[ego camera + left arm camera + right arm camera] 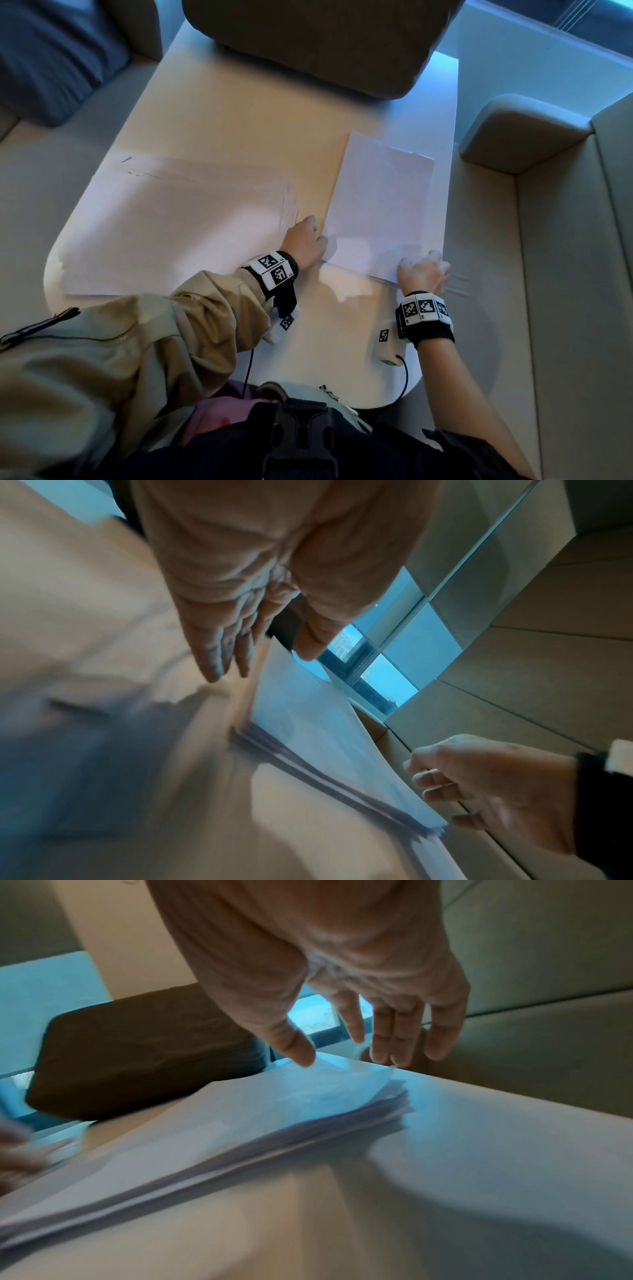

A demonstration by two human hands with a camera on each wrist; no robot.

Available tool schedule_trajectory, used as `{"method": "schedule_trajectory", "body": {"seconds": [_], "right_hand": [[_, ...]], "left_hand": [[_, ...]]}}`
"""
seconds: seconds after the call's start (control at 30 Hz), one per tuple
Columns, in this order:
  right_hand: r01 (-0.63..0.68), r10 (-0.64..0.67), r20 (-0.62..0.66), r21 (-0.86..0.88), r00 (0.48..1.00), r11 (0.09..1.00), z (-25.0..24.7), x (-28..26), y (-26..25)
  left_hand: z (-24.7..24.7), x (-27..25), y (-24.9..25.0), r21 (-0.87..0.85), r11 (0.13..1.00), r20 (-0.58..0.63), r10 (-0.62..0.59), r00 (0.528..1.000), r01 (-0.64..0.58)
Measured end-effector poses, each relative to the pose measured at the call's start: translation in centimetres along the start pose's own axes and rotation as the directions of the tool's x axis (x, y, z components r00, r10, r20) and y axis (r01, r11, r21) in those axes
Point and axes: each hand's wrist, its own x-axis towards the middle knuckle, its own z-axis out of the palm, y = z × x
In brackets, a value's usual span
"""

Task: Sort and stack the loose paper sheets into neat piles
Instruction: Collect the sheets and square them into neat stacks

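A stack of white sheets point(380, 205) lies on the right part of the pale table point(239, 120), its edges a little uneven. My left hand point(308, 236) rests at the stack's near left corner. In the left wrist view its fingers point(219, 656) point straight down beside the stack point(308, 723), thumb above the paper. My right hand point(424, 269) is at the near right corner. There the thumb point(298, 1047) touches the top sheet of the stack point(274, 1110), with the fingers relaxed past its edge. A wide spread of loose sheets point(171, 226) covers the table's left side.
A dark brown cushion point(315, 44) sits at the table's far end. A blue cushion point(51, 58) lies at the far left, and a beige sofa point(548, 240) with its armrest point(520, 133) runs along the right. The stack is close to the table's right edge.
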Motion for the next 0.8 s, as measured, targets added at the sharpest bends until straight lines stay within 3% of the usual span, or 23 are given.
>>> {"method": "schedule_trajectory", "body": {"seconds": [0.1,0.23,0.37,0.47,0.53,0.7,0.8], "right_hand": [[0.163,-0.16,-0.04,0.102,0.986,0.981,0.9,-2.5,-1.2],[0.283,-0.328,0.2,0.22,0.923,0.933,3.2,-5.4,-3.5],[0.268,-0.419,0.454,0.36,0.787,0.894,5.3,-8.7,-5.9],[0.237,-0.442,0.541,0.407,0.715,0.882,6.3,-10.7,-8.0],[0.243,-0.426,0.546,0.376,0.722,0.894,7.0,-11.5,-9.1],[0.27,-0.34,0.497,0.208,0.799,0.94,8.6,-12.7,-11.2],[0.24,-0.307,0.518,0.195,0.798,0.951,9.3,-13.5,-12.1]], "left_hand": [[-2.4,-0.8,-1.6,-0.094,0.994,-0.122,0.043,0.992,-0.055],[-5.8,-1.5,-5.0,0.0,0.999,-0.221,0.039,0.974,-0.04],[-8.1,-1.7,-9.1,0.227,0.971,-0.168,-0.037,0.985,0.075],[-8.9,-1.9,-10.4,0.331,0.942,-0.111,-0.016,0.994,0.053],[-9.2,-1.9,-10.6,0.336,0.941,-0.087,-0.008,0.996,0.037],[-9.8,-1.6,-11.0,0.334,0.942,-0.04,-0.004,0.999,0.017],[-10.0,-1.5,-11.4,0.329,0.944,-0.019,0.005,1.0,0.002]]}}
